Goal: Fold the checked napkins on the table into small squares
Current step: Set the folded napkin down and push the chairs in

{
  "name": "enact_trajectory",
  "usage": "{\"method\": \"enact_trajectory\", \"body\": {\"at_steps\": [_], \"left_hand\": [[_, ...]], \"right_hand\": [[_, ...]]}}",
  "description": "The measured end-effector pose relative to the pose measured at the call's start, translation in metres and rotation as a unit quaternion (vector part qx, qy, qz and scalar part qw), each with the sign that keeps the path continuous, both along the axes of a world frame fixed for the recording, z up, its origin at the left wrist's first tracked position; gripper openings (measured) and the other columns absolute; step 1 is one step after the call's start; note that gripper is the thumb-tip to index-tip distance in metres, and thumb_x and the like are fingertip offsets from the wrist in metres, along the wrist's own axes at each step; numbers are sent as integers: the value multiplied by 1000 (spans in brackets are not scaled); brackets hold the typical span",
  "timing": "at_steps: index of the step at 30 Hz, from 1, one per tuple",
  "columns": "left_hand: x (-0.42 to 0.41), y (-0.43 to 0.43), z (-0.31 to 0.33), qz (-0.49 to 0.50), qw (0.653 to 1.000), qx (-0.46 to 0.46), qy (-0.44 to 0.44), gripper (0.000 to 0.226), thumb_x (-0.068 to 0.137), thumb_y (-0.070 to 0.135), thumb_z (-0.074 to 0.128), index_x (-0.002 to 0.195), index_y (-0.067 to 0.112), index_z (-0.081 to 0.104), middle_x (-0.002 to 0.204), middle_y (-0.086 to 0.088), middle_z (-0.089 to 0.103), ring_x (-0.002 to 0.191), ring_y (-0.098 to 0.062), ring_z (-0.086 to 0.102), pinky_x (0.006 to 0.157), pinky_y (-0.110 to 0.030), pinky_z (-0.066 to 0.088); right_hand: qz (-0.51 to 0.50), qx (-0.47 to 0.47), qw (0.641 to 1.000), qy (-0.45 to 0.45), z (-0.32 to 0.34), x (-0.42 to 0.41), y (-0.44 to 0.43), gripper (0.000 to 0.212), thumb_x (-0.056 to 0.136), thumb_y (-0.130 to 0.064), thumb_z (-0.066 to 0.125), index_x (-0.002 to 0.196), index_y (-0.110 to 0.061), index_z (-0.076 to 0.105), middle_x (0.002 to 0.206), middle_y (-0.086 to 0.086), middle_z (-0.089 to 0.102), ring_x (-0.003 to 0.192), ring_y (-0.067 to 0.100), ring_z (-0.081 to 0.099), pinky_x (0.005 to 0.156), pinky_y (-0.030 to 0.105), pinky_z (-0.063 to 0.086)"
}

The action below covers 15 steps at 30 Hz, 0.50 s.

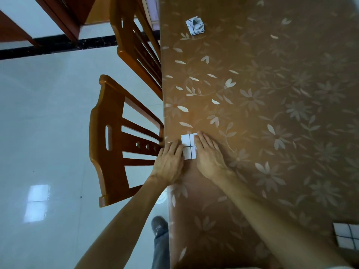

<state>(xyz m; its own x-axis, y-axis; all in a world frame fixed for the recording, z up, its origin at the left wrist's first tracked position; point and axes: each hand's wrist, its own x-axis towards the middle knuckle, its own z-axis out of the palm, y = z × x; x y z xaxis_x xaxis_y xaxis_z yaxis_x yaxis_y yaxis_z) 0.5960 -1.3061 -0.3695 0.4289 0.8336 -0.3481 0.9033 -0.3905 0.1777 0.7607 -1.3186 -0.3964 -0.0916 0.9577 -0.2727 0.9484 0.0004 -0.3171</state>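
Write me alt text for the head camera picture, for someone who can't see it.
Both hands, left hand and right hand, press a folded checked napkin flat near the table edge. Another folded napkin lies farther away; two wooden chairs stand alongside.

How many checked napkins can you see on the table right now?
3: one napkin under both hands at the near table edge, one folded napkin at the far end, one napkin at the frame's right edge, partly cut off.
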Motion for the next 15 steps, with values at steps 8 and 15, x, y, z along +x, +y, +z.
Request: {"method": "enact_trajectory", "body": {"at_steps": [8, 15], "left_hand": [[-48, 6, 27, 4, 1000, 4, -19, 39, 104, 28, 38, 140, 14, 45, 140, -11, 53, 129, -31, 48, 111, -43, 40], [-127, 18, 63, -19, 997, 46, -57, 34, 104, 30, 42, 131, 13, 51, 133, -11, 57, 123, -31, 54, 106, -43, 46]], "right_hand": [[-55, 16, 998, -21, 38, -44, -6, 59, 96, -13, 45, 152, -4, 29, 160, 11, 33, 149, 26, 27, 120, 38, 21], [-93, 33, 994, -34, 77, -131, -13, 34, 101, -17, 44, 131, -6, 53, 131, 12, 61, 125, 30, 53, 108, 38, 35]]}}
